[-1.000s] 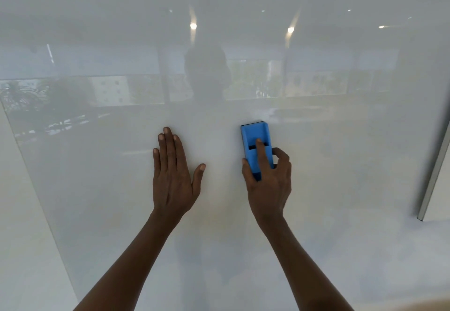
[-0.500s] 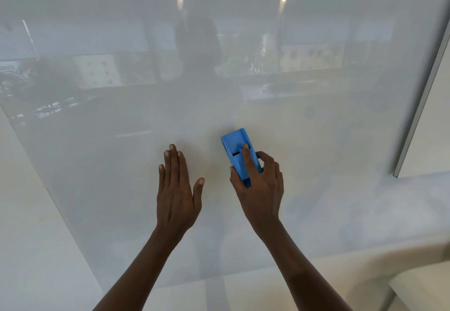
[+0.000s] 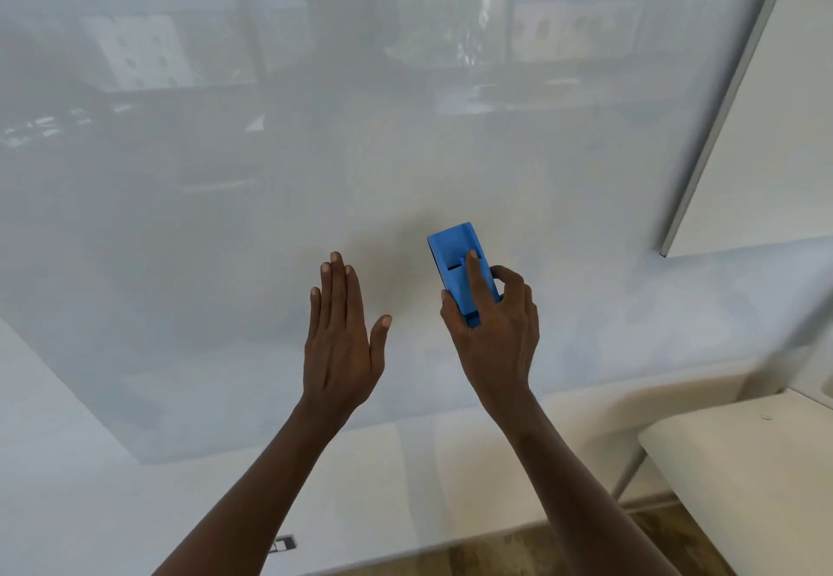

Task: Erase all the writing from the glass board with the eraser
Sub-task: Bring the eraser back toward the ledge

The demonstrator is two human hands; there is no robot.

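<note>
- The right hand (image 3: 493, 341) is closing around the lower half of the blue eraser (image 3: 459, 266), thumb on one long edge, curled fingers on the other, index finger lying along its back
- The eraser is sticking up beyond the fingertips, tilted slightly left, against or just off the glass board (image 3: 315, 169); contact is hard to confirm
- The left hand (image 3: 342, 341) is spreading flat and empty just beside the grip, holding nothing, palm toward the glass
- No writing is showing around the grip, only reflections and faint haze, so the task is looking nearly done
- The eraser is appearing light and rigid, a plastic shell with a slot; the side pinch low on the body is suiting it, leaving the wiping face free
- The glass is likely slick, so pressure should be staying even
</note>
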